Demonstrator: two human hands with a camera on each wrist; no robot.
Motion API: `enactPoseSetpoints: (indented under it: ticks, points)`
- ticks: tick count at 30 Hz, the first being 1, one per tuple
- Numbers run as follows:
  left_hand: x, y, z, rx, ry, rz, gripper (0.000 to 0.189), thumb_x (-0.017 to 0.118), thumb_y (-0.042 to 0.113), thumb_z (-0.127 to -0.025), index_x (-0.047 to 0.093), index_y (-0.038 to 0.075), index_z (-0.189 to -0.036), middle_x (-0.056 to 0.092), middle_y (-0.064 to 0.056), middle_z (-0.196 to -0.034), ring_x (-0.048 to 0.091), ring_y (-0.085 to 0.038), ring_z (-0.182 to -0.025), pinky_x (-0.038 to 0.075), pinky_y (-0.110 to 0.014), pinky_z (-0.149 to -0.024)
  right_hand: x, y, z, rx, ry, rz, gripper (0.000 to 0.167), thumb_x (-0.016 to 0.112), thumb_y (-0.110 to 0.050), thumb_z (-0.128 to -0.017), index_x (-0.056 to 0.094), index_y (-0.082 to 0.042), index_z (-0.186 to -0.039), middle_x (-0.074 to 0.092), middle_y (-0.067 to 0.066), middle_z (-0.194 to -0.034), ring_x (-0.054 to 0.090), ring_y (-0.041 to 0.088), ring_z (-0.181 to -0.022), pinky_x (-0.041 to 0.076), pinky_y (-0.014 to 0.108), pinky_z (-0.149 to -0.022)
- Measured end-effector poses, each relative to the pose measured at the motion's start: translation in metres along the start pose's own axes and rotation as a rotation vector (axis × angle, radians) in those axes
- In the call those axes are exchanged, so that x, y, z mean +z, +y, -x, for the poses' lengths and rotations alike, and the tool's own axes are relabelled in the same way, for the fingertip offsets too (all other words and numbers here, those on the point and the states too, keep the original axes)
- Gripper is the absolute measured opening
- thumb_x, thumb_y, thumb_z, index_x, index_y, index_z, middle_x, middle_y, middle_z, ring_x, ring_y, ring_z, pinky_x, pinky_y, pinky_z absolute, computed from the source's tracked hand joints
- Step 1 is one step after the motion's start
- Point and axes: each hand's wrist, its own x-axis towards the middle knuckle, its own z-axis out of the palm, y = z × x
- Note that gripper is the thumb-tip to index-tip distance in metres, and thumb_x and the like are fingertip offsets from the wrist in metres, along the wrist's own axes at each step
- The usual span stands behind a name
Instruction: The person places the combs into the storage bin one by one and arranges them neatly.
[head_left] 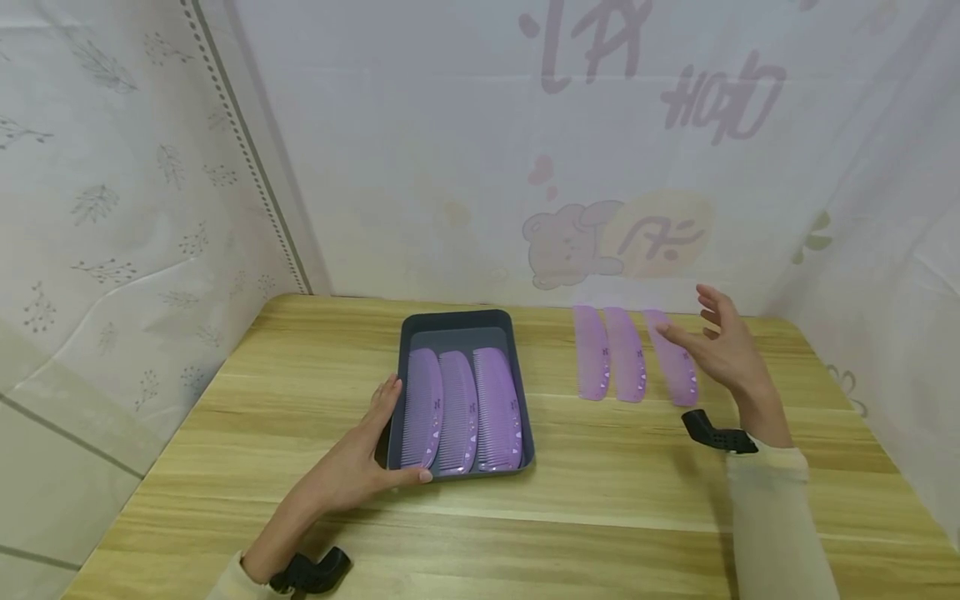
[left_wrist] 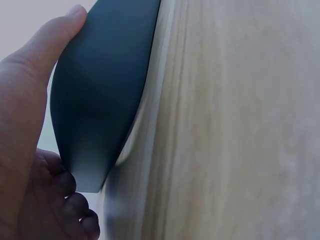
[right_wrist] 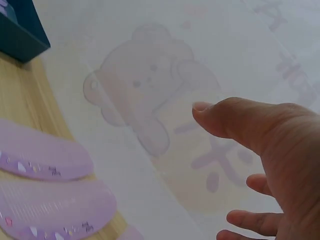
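My left hand (head_left: 352,471) holds the dark grey tray (head_left: 457,321) at its near left corner, thumb along the front rim and fingers against the left wall. In the left wrist view, the thumb lies on the edge of the tray (left_wrist: 105,85). Inside the tray, three purple combs (head_left: 456,412) lie side by side, teeth to the left. To the right, three more purple combs lie on the table: a left comb (head_left: 592,354), a middle comb (head_left: 626,354) and a right comb (head_left: 670,358). My right hand (head_left: 723,346) hovers by the right comb, fingers spread, holding nothing.
The wooden table (head_left: 600,500) ends at a white printed cloth (head_left: 420,167) hanging behind it. More patterned cloth (head_left: 112,208) hangs along the left side. Each wrist carries a black strap mount (head_left: 311,571).
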Motion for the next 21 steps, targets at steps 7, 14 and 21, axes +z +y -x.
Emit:
enactPoseSetpoints:
  ticks: [7,14,21]
  points:
    - [0.001,0.001,0.001,0.003,0.028,-0.033,0.134,0.081,0.070,-0.072,0.002,0.020,-0.167,-0.004,-0.006,-0.175,0.000,-0.034,-0.161,0.021,-0.068,-0.122,-0.006,0.015,-0.002,0.071,-0.042,0.052,0.109,0.072,-0.049,-0.094,-0.001,-0.012,-0.166,0.001,0.026,-0.171,0.012,0.057,-0.152,0.024,0.075,-0.115]
    - [0.001,0.003,0.001,-0.008,0.041,-0.065,0.134,0.081,0.073,-0.070,0.003,0.022,-0.167,0.001,-0.007,-0.175,0.005,-0.034,-0.161,0.025,-0.067,-0.121,-0.007,0.030,-0.002,0.144,-0.085,0.056,0.115,0.071,-0.055,-0.092,-0.005,-0.010,-0.165,0.000,0.028,-0.170,0.013,0.057,-0.152,0.025,0.076,-0.114]
    - [0.000,0.002,0.001,-0.014,0.030,-0.076,0.134,0.080,0.073,-0.071,0.001,0.022,-0.167,0.001,-0.007,-0.175,0.007,-0.035,-0.161,0.026,-0.067,-0.120,-0.005,0.046,-0.005,0.231,-0.146,0.039,0.119,0.074,-0.053,-0.091,-0.008,-0.009,-0.165,0.005,0.030,-0.169,0.018,0.057,-0.151,0.029,0.073,-0.115]
